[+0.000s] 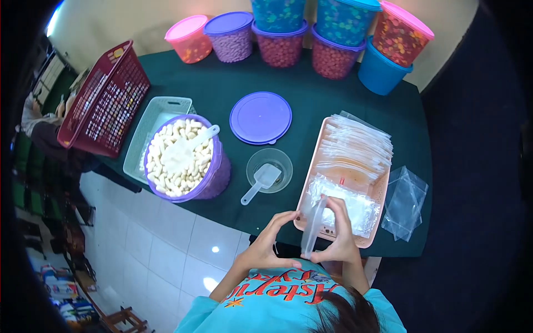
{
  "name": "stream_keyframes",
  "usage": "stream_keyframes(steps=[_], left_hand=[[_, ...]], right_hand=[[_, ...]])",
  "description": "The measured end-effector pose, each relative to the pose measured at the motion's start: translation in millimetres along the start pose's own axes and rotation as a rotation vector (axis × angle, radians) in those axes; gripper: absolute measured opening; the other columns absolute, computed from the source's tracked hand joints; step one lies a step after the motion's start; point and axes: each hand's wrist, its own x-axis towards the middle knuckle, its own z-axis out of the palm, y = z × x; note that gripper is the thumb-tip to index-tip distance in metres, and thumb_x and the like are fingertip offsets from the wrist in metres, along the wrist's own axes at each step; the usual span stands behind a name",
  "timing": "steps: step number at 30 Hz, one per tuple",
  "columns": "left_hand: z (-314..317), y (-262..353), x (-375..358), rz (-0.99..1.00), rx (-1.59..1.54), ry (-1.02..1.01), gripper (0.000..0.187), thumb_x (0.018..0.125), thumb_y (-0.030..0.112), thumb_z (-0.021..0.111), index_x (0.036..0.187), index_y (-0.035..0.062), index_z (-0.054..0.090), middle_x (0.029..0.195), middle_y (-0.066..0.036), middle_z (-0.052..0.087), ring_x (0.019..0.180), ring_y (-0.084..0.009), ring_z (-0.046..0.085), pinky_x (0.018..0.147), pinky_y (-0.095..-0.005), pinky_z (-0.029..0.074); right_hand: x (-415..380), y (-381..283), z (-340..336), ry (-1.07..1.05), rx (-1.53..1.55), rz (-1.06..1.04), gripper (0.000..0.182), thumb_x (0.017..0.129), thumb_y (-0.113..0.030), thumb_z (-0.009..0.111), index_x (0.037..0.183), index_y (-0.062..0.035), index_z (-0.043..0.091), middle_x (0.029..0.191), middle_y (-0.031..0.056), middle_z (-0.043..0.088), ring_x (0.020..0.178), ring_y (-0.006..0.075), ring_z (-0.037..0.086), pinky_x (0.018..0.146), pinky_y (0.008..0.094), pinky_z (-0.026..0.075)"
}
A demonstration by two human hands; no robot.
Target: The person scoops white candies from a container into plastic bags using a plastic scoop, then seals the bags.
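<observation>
Head view: clear plastic (pixel 312 228) pinched up in the right grip (pixel 344 238), left grip (pixel 262 247) empty
So the right grip is closed on the plastic, fingers at the top end and thumb at the bottom, presumably to keep it on edge; can't tell if it's a bag or something stiffer. The left grip is open and curved just beside it, maybe as a steadying hand. It's all over the near edge of the tray (pixel 326 171), which I guess sits close so the bags (pixel 358 145) are handy. On the worktop (pixel 202 83), the lid (pixel 261 117) lies off the tub (pixel 220 173), leaving the white pieces reachable, and a scoop (pixel 266 176) rests in the bowl (pixel 285 165), handle pointing nearward, probably for easy grabbing.
</observation>
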Motion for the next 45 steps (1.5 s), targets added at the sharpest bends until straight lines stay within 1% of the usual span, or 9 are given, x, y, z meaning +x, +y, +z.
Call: stream_keyframes(steps=[3,6,12,16,21,26,30,41,45], left_hand=[[1.1,7.4,0.4,0.121,-0.004,0.074,0.116,0.045,0.044,0.080,0.132,0.0016,0.016,0.132,-0.020,0.020,0.124,-0.0324,0.019,0.099,-0.0426,0.021],[0.3,8.4,-5.2,0.140,-0.125,0.188,0.121,0.043,0.051,0.078,0.132,0.0003,0.014,0.134,-0.019,0.017,0.125,-0.0326,0.017,0.100,-0.0430,0.019],[-1.5,0.5,-23.8,0.203,-0.283,0.458,0.121,0.051,0.068,0.064,0.133,-0.0007,0.006,0.135,-0.020,0.011,0.126,-0.0308,0.014,0.101,-0.0436,0.014],[-19.9,1.4,-46.9,0.176,-0.330,0.484,0.126,0.049,0.071,0.062,0.133,-0.0012,0.004,0.134,-0.018,0.014,0.126,-0.0287,0.018,0.101,-0.0416,0.014],[-48.6,1.2,-81.3,0.184,-0.515,0.465,0.128,0.045,0.073,0.062,0.134,0.0002,0.004,0.133,-0.015,0.018,0.126,-0.0281,0.018,0.101,-0.0412,0.016],[-76.5,16.1,-121.0,0.111,-0.614,0.395,0.130,0.045,0.077,0.058,0.134,0.0007,0.001,0.134,-0.014,0.017,0.126,-0.0265,0.017,0.101,-0.0403,0.017],[-101.4,14.8,-151.0,0.119,-0.676,0.351,0.129,0.046,0.077,0.056,0.133,0.0010,0.000,0.134,-0.014,0.016,0.126,-0.0260,0.017,0.101,-0.0399,0.017],[-158.8,-7.0,-216.5,0.124,-0.501,0.344,0.121,0.054,0.082,0.040,0.132,-0.0024,0.005,0.134,-0.015,0.017,0.125,-0.0247,0.019,0.100,-0.0379,0.019],[-175.4,1.8,-222.1,0.136,-0.368,0.383,0.119,0.054,0.083,0.036,0.132,-0.0025,0.008,0.132,-0.015,0.021,0.123,-0.0248,0.023,0.100,-0.0369,0.021]], right_hand=[[10.6,-5.9,12.9,-0.112,0.031,-0.077,0.098,0.042,-0.027,0.081,0.122,0.0006,0.034,0.111,0.0153,0.040,0.105,0.0269,0.042,0.087,0.0352,0.037],[18.0,-8.6,29.0,-0.207,0.057,-0.107,0.097,0.044,-0.026,0.081,0.124,0.0008,0.033,0.112,0.0147,0.041,0.103,0.0262,0.044,0.087,0.0354,0.037],[34.3,-20.6,62.8,-0.344,0.113,-0.128,0.103,0.046,-0.032,0.082,0.128,-0.0011,0.028,0.116,0.0158,0.041,0.103,0.0268,0.046,0.085,0.0360,0.039],[45.0,-34.7,86.2,-0.396,-0.107,-0.253,0.097,0.051,-0.043,0.077,0.128,-0.0057,0.030,0.115,0.0142,0.039,0.108,0.0294,0.034,0.089,0.0425,0.030],[46.7,-63.2,134.5,-0.137,-0.203,-0.473,0.057,0.061,-0.042,0.068,0.110,-0.0164,0.054,0.117,0.0111,0.040,0.110,0.0268,0.030,0.093,0.0431,0.022],[47.2,-82.2,183.6,-0.263,-0.195,-0.617,0.049,0.062,-0.035,0.066,0.105,-0.0143,0.055,0.117,0.0085,0.044,0.114,0.0292,0.030,0.092,0.0453,0.024],[46.5,-97.0,221.2,-0.198,-0.189,-0.579,0.046,0.065,-0.035,0.063,0.107,-0.0181,0.056,0.115,0.0026,0.046,0.110,0.0231,0.032,0.092,0.0417,0.023],[54.8,-107.2,307.6,-0.143,-0.172,-0.663,0.040,0.059,-0.031,0.064,0.095,-0.0161,0.061,0.105,0.0051,0.050,0.102,0.0249,0.036,0.084,0.0416,0.030],[60.6,-107.4,325.6,-0.082,-0.116,-0.649,0.037,0.057,-0.023,0.066,0.094,-0.0176,0.062,0.103,-0.0002,0.052,0.097,0.0217,0.041,0.083,0.0404,0.031]])
